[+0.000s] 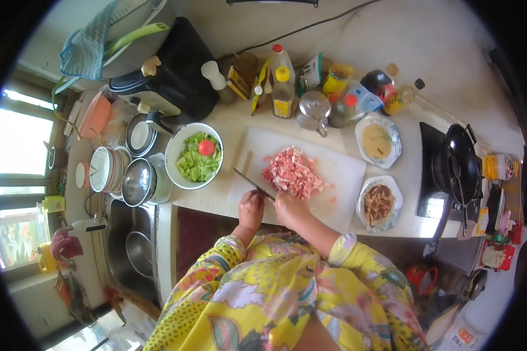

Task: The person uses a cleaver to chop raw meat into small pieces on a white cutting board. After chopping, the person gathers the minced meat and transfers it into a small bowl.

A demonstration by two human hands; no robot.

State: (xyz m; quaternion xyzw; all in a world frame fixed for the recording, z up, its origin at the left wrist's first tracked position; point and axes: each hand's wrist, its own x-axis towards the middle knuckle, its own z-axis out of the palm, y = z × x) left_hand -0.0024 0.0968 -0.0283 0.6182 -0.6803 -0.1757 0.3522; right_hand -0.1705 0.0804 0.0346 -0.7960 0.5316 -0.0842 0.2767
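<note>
Chopped raw pink meat (294,172) lies in a loose heap on a white cutting board (344,173). My right hand (292,210) grips a kitchen knife (254,183) at the heap's near-left edge. Its narrow-looking blade slants up and to the left over the board. My left hand (251,209) is at the board's near edge, fingers curled up close to the blade. Whether those fingers touch the blade or pinch anything is not plain.
Left of the board stands a white bowl (171,153) of cut lettuce and a red tomato; beyond it is the sink (118,250). Two dishes, one with yellowish liquid (376,139), one with brown pieces (379,201), sit right. Bottles (282,94) line the back; a wok (459,153) is far right.
</note>
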